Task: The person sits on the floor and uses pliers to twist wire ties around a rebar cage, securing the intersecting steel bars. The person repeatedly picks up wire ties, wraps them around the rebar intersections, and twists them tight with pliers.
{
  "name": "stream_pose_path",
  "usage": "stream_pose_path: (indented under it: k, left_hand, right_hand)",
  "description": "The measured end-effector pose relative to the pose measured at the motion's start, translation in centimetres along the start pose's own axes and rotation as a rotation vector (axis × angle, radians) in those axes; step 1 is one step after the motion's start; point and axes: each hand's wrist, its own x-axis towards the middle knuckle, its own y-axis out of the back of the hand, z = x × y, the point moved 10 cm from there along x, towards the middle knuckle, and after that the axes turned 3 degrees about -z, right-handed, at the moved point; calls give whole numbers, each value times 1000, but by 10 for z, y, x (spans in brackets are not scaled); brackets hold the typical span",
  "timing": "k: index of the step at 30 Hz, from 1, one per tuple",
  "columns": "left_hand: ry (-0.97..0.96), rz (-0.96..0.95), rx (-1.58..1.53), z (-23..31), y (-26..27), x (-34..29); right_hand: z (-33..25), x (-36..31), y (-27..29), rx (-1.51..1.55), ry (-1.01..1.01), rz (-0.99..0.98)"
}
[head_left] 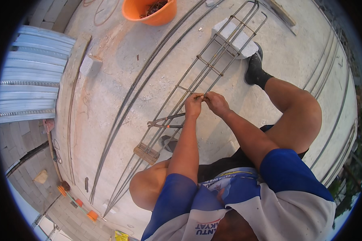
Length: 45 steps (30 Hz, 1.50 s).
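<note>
A long cage of steel reinforcing bars (210,66) with square stirrups runs diagonally in front of me. My left hand (194,106) and my right hand (216,103) meet at one of its bars, fingertips pinched close together beside a stirrup. Whatever lies between the fingers is too small and hidden to make out. Just left of my left forearm, a pair of end-cutting pliers (161,120) rests across the bars, its handles partly behind that arm. The cage's far part lies over a pale block (245,43); a small brown block (146,153) sits at the cage nearer to me.
Loose long bars (129,94) lie left of the cage on the concrete floor. An orange bucket (165,14) with dark bits stands at the far side. Another pale block (91,65), a plank (73,92) and corrugated metal sheets (36,72) are at the left.
</note>
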Motion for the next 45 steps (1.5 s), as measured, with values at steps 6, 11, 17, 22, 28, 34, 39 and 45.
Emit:
stream_pose_path:
  k: [6, 11, 17, 22, 28, 34, 39, 45]
  left_hand:
    - [119, -120, -162, -16, 0, -1]
    - [205, -160, -424, -17, -2, -6]
    - [110, -123, -57, 3, 4, -12]
    - [70, -107, 326, -4, 1, -10]
    - [5, -20, 538, -16, -10, -1]
    - [59, 37, 644, -18, -11, 2]
    - [205, 56, 566, -30, -12, 3]
    - [237, 106, 156, -46, -7, 8]
  right_hand:
    - [1, 7, -1, 51, 59, 44]
    - [6, 13, -4, 3, 15, 5]
    - [5, 17, -3, 16, -24, -80]
    - [3, 26, -1, -16, 17, -115]
    - [1, 29, -2, -73, 21, -120]
    - [-1, 25, -3, -118, -37, -125]
    - [0, 21, -3, -95, -98, -115]
    - [-1, 17, -6, -79, -58, -106]
